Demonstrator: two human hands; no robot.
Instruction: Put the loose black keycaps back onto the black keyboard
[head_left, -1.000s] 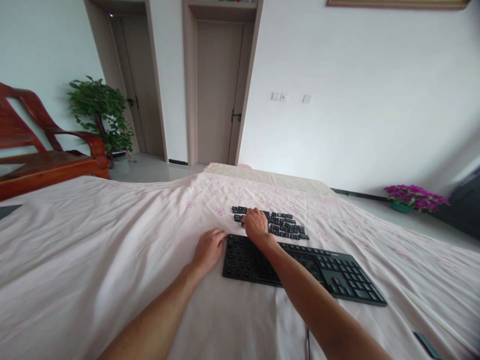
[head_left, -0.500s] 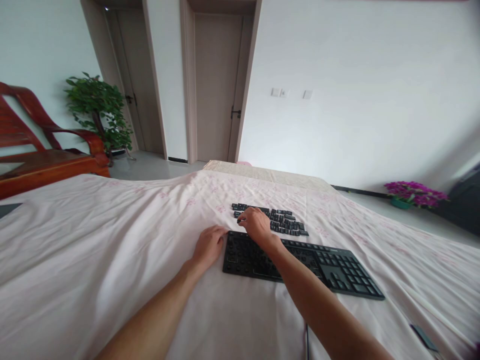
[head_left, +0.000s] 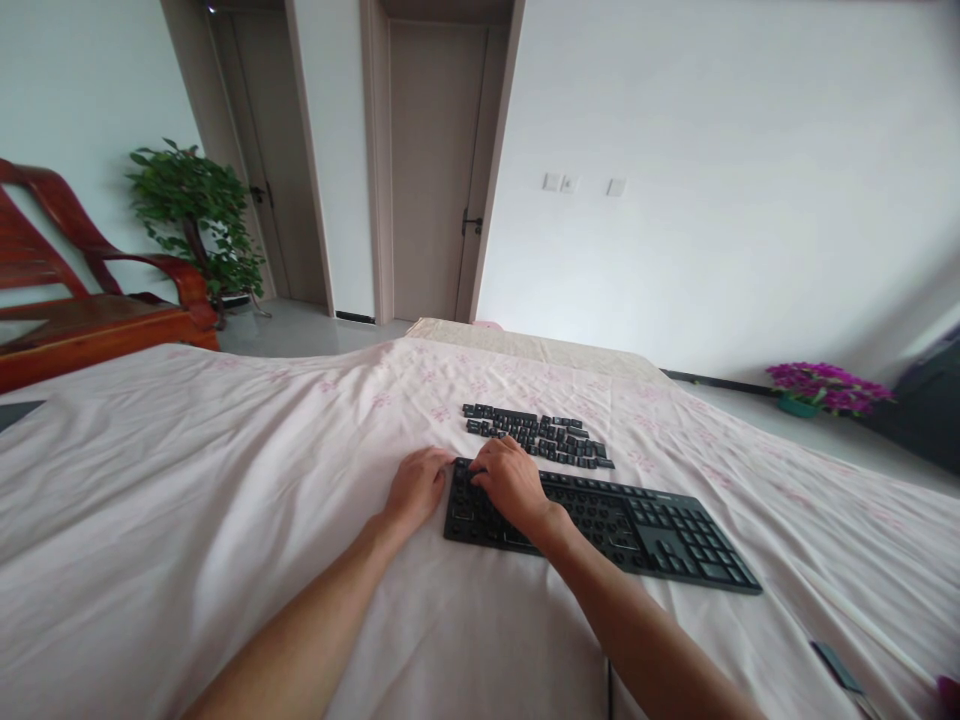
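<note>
A black keyboard (head_left: pixel 666 535) lies on the cloth, with many key positions bare on its left and middle parts and keycaps still on its right part. At its upper left corner my left hand (head_left: pixel 415 488) rests on the cloth, fingers stretched out and fingertips touching the corner. My right hand (head_left: pixel 511 482) is over the keyboard's upper left area, thumb and fingers pinched at the top row. A small black keycap appears to be between them, mostly hidden. Behind the keyboard, several loose black keycaps (head_left: pixel 559 436) lie in rows.
A pale flowered cloth (head_left: pixel 330 430) covers the surface. A small dark flat object (head_left: pixel 834 664) lies at the lower right, and a cable (head_left: pixel 610 685) runs below the keyboard. Beyond are a wooden chair (head_left: pixel 150 330), a leafy plant (head_left: pixel 191 215) and purple flowers (head_left: pixel 829 388).
My right hand has come back from the loose keycaps to the keyboard's upper left area, apparently carrying a keycap. My left hand has stayed at the keyboard's corner.
</note>
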